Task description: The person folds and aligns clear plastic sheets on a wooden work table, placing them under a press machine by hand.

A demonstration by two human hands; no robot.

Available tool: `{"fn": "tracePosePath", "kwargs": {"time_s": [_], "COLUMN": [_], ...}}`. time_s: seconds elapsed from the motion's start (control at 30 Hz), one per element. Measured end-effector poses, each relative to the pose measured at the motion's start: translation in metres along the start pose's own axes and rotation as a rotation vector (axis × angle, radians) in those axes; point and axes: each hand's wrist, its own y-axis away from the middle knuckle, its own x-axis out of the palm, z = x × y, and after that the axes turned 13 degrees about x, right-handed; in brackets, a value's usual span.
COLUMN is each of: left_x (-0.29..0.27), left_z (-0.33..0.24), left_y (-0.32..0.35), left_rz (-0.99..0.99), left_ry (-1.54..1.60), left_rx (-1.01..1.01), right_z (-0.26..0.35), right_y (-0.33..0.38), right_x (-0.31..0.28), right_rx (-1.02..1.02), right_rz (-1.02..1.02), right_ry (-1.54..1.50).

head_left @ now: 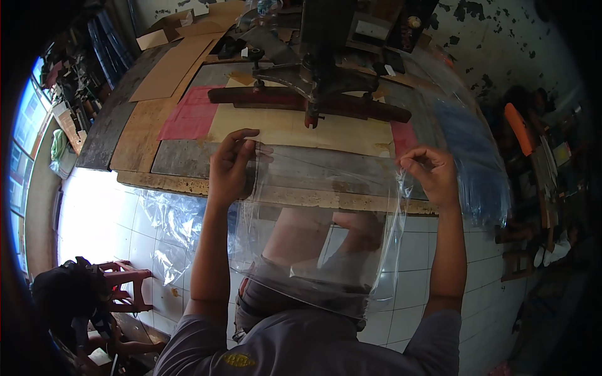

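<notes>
A clear plastic bag (313, 250) hangs stretched between my two hands, its top edge just in front of the machine and its lower part over my lap. At its upper left corner, my left hand (231, 164) pinches the film between thumb and fingers. The upper right corner is gripped by my right hand (433, 172), fingers curled together. Beyond the bag stands a dark metal press with a long horizontal bar (307, 104), above a cream sheet (282, 128) laid on the worktable. Pink pieces (188, 113) show at both ends of that sheet.
Bluish clear film (473, 163) drapes over the table's right side. Flat cardboard (166, 69) lies at the far left. Crumpled clear plastic (172, 238) is on the tiled floor, near a red stool (128, 282) and another person (75, 294) at lower left.
</notes>
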Motion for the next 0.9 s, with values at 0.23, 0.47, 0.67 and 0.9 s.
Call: {"fn": "tracePosePath", "kwargs": {"time_s": [0.23, 0.47, 0.67, 0.9], "left_x": [0.002, 0.004, 0.003, 0.004], "left_z": [0.003, 0.001, -0.002, -0.001], "left_y": [0.002, 0.001, 0.001, 0.002], "left_rz": [-0.023, -0.022, 0.018, 0.012], "left_ry": [0.002, 0.075, 0.036, 0.062], "left_rx": [-0.016, -0.021, -0.006, -0.021], "right_z": [0.002, -0.002, 0.010, 0.013], "right_y": [0.008, 0.012, 0.016, 0.017], "right_x": [0.005, 0.007, 0.011, 0.007], "right_rx": [-0.047, -0.066, -0.042, -0.026], "right_rz": [-0.091, -0.112, -0.174, -0.157], "right_ry": [0.071, 0.071, 0.135, 0.314]}}
